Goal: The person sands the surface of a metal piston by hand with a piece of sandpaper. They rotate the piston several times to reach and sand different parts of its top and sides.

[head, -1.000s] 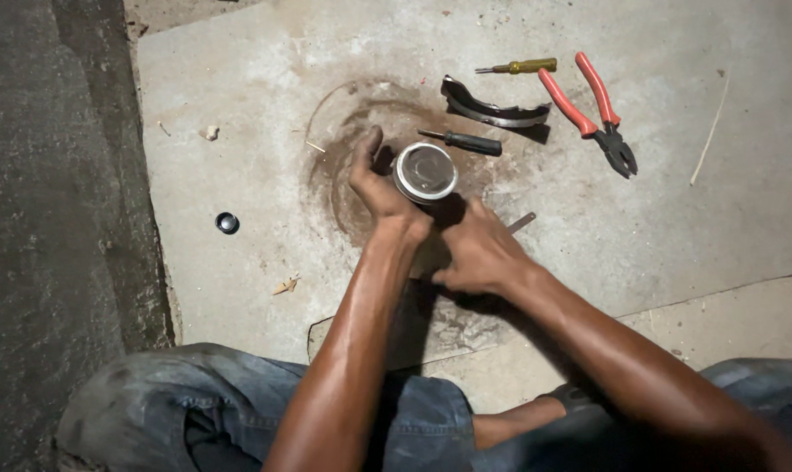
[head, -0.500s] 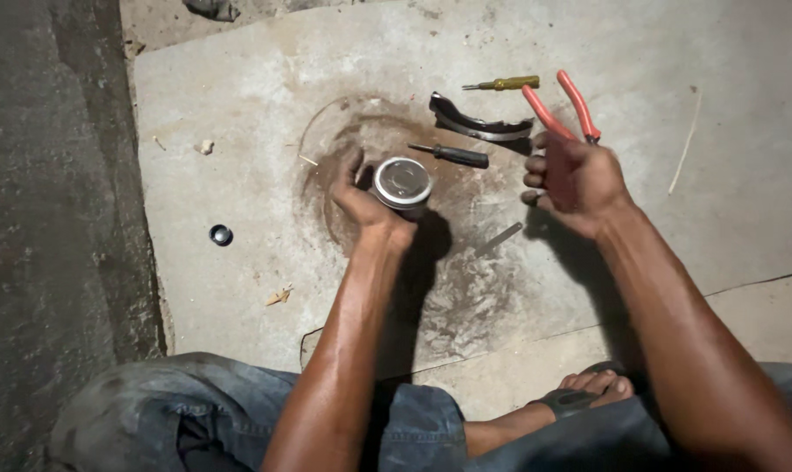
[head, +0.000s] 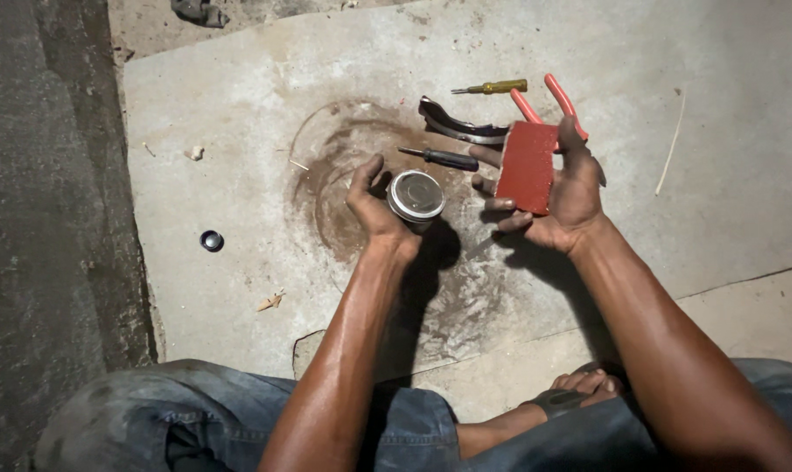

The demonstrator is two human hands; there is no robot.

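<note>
Concrete slab (head: pixel 238 131) with a round rusty stain (head: pixel 343 175) lay under your hands, which were apart. Your right hand (head: pixel 562 188) lay open, palm up, with a red sheet of sandpaper (head: pixel 527 166) resting on the fingers. Your left hand (head: pixel 374 205) was wrapped around a round metal piston (head: pixel 416 196), held just above the stain. Behind them lay red-handled pliers (head: pixel 549 96), a curved dark metal part (head: pixel 457 127), a black screwdriver (head: pixel 444 158), a yellow screwdriver (head: pixel 492 86), and, far left, a small black cap (head: pixel 210 240).
</note>
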